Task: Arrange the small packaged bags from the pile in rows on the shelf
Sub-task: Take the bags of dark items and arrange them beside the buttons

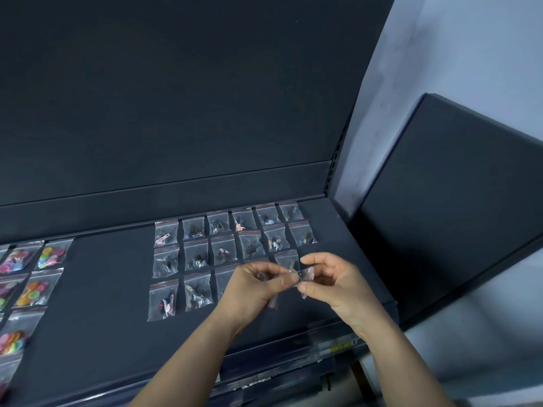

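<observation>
Small clear zip bags of metal parts [223, 251] lie in three rows on the dark shelf [111, 289], toward its right end. My left hand [255, 284] and my right hand [329, 284] are held together just above the front row, both pinching small clear bags [304, 276]. The left hand grips more than one bag; one hangs down below its fingers. The hands hide part of the front row. No loose pile is in view.
Bags of colourful round pieces [32, 286] lie in columns at the shelf's left end. The dark back panel [176, 98] rises behind. A second dark unit [446, 207] stands at the right. The shelf's front edge carries a price rail [323, 348].
</observation>
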`<state>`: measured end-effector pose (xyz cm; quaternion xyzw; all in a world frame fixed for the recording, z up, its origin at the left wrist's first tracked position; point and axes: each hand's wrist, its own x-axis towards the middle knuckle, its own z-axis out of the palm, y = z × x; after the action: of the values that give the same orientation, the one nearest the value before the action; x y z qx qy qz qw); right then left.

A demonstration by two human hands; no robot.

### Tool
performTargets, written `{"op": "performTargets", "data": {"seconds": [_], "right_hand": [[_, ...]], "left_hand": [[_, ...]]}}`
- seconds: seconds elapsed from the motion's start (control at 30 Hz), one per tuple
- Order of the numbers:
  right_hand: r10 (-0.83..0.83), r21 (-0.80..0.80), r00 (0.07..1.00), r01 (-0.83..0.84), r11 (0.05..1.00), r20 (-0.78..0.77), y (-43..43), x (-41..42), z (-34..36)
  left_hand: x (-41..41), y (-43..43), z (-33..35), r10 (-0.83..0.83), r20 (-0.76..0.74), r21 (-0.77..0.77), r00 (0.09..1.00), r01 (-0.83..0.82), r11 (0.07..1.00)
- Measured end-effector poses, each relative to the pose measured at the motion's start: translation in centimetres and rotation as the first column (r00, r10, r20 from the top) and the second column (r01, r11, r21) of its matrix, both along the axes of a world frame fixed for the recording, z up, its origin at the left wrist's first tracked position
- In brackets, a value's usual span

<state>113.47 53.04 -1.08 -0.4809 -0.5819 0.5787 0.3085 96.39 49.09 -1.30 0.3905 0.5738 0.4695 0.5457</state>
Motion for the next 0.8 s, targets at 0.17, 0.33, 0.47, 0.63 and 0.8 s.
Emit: {"op": "performTargets", "data": {"seconds": [0.17, 0.33, 0.47, 0.63, 0.8], "right_hand": [[-0.024, -0.031, 0.999, 0.022, 0.999, -0.048, -0.1, 0.2, -0.2], [-0.178, -0.106, 0.962, 0.159, 0.982, -0.208, 0.3, 0.6, -0.9], [-0.185, -0.118, 0.949, 0.159, 0.98, -0.256, 0.4, 0.6, -1.0], [-0.229, -0.002, 0.964, 0.231, 0.973, -0.134, 1.5, 0.6, -2.0], [-0.314, 0.249, 0.933, 0.266, 0.931, 0.177, 4.3, 1.0, -4.0]], "left_hand": [[0.1, -0.4, -0.7, 0.055, 0.121, -0.041, 0.991, -0.051, 0.998], [0.2, -0.7, -1.3, 0.059, 0.115, -0.102, 0.992, -0.047, 0.994], [0.1, -0.5, -1.2, 0.072, 0.09, -0.093, 0.993, -0.064, 0.994], [0.5, 0.2, -1.4, 0.027, 0.021, -0.06, 0.999, -0.026, 0.998], [0.3, 0.7, -2.9, 0.062, -0.237, -0.045, 0.97, -0.075, 0.996]]}}
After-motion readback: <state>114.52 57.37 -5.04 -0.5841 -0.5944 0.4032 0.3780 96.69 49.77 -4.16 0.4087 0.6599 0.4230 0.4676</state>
